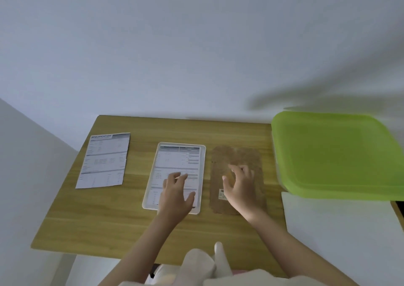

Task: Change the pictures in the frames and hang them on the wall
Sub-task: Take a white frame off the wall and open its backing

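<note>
A pale wall stood behind the wooden surface (109,215). The left hand (175,195), its grip open, pressed the printed sheet (175,161) flat inside the white frame (203,154). Just right of it, the right hand (239,186), fingers loosely spread and holding nothing, rested on the brown backing board (238,154). Far left lay a spare specification sheet (105,161); far right, a green lid (332,154). The sheet would likely skew if the backing board dragged across it.

White frame (202,172) flat on table, printed sheet (175,159) inside
</note>
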